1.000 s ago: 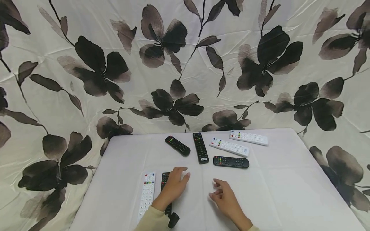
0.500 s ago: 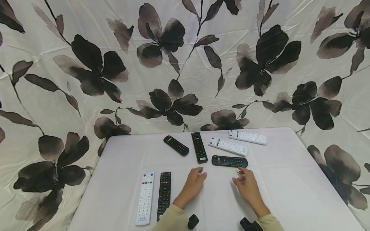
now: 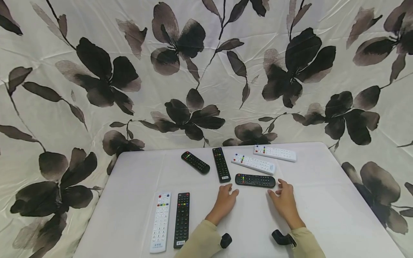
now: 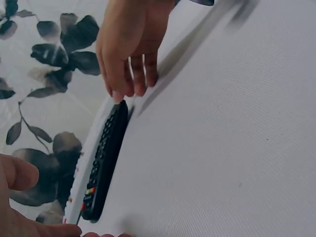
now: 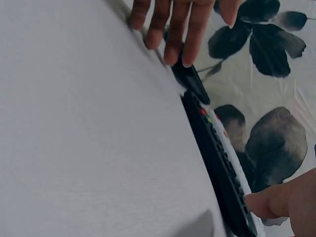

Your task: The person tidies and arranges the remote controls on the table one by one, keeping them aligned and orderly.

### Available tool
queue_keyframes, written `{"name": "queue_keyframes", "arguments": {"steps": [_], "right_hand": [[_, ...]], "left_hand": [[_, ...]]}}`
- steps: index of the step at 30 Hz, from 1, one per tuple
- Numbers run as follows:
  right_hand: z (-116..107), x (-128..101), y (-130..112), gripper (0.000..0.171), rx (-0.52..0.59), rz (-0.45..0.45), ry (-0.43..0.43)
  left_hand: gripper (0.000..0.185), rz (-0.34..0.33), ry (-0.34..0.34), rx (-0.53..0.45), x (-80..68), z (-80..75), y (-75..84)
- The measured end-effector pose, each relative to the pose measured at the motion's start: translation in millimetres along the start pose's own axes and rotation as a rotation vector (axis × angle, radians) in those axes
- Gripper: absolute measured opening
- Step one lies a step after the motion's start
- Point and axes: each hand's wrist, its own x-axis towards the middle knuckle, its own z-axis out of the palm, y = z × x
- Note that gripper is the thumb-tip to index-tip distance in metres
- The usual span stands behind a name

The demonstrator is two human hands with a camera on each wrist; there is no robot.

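Note:
A black remote control (image 3: 255,180) lies crosswise on the table between and just beyond my hands. My left hand (image 3: 225,200) is near its left end, fingers loosely bent, holding nothing. My right hand (image 3: 285,201) is beside its right end, thumb and fingers apart. Whether a fingertip touches the remote I cannot tell. The left wrist view has the same black remote (image 4: 104,163) between my right hand (image 4: 132,47) and the edge of my left hand (image 4: 19,197). In the right wrist view, my right thumb (image 5: 274,201) overlaps the black remote's (image 5: 219,168) near end.
Behind lie a small black remote (image 3: 195,162), a long black remote (image 3: 221,165) and two white remotes (image 3: 253,163). A white remote (image 3: 160,223) and a black remote (image 3: 182,220) lie side by side at front left. Floral cloth (image 3: 180,53) hangs behind the white table (image 3: 338,215).
Both hands have moved right and forward across the table, the left leaving the front-left black remote uncovered. They are now at either end of the crosswise black remote. The remotes have stayed put.

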Motion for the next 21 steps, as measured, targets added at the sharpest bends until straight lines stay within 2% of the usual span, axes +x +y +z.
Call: {"name": "queue_keyframes", "arguments": {"steps": [5,11,17,21], "right_hand": [[-1.4,7.2,-1.5,0.066,-0.023,0.005,-0.009],[-2.1,12.9,-3.9,0.068,-0.06,0.016,-0.036],[-1.1,16.6,-5.7,0.061,-0.074,0.007,-0.049],[-1.0,17.6,-6.3,0.058,-0.08,0.005,-0.043]], "left_hand": [[0.06,0.002,0.003,-0.01,6.9,7.7,1.3],[0.064,-0.04,0.021,-0.028,17.8,16.2,1.9],[0.066,-0.035,0.004,-0.021,24.5,20.2,2.4],[0.069,-0.056,0.002,-0.021,28.0,20.6,3.8]]}}
